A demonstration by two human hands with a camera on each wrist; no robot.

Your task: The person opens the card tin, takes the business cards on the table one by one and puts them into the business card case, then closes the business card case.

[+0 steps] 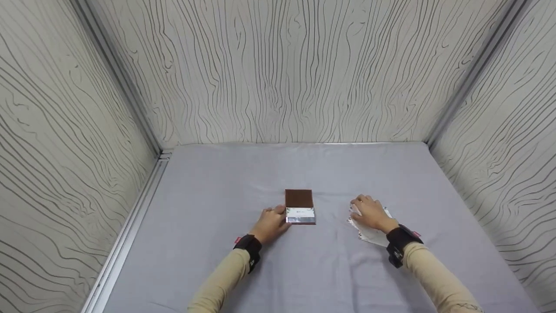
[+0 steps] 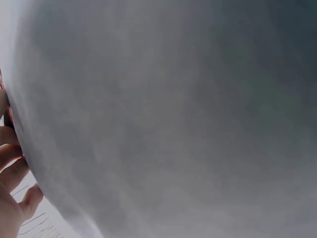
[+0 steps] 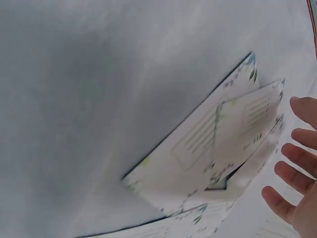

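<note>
A small card holder lies unfolded in the middle of the table, with a brown inner flap and a white printed card in its near half. My left hand grips its left edge; in the left wrist view only the fingers and a sliver of its reddish edge show. Over to the right, several loose white cards with leafy printed borders lie overlapping. My right hand hovers over them, its fingers spread and holding nothing in the right wrist view.
A grey cloth with slight wrinkles covers the table. Wood-grain patterned panels enclose the back and both sides. A metal rail runs along the left edge.
</note>
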